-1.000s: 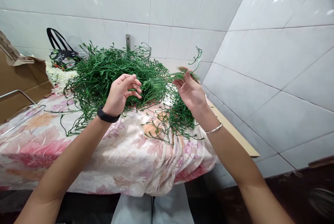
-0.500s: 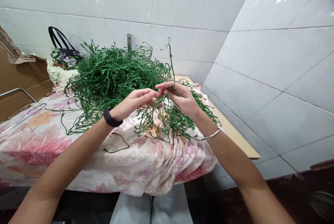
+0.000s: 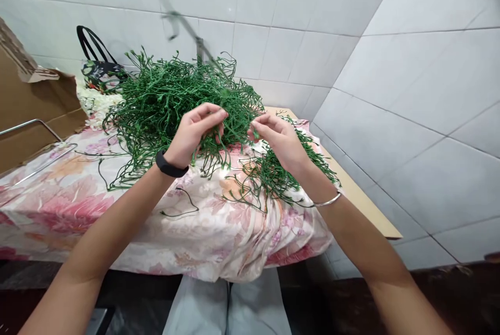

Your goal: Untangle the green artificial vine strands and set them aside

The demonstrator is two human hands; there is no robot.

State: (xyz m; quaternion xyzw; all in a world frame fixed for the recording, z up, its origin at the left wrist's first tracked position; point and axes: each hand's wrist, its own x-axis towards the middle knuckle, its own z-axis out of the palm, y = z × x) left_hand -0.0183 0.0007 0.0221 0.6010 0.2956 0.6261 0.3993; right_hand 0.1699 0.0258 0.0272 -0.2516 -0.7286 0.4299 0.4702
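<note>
**One stem up out of the tangle**

Up goes the long green plastic stem [image 3: 186,30], blurred above the big heap of green plastic stems [image 3: 167,95]. We see its lower end nipped between the pressed-together fingertips of the left hand [image 3: 193,137] at the heap's front edge. The right hand [image 3: 281,142], just right of the heap, has its fingers curled; whether they pinch anything, we cannot tell. We'd lift slowly so the side twigs slip free without snagging.

stems [image 3: 172,90]: dark green
cloth [image 3: 128,225]: white with pink and peach flowers
wall tiles [image 3: 390,64]: glossy white
box [image 3: 27,100]: brown
wristband [image 3: 170,165]: black
bangle [image 3: 327,201]: silver
bag [image 3: 97,70]: black, floral print
</note>
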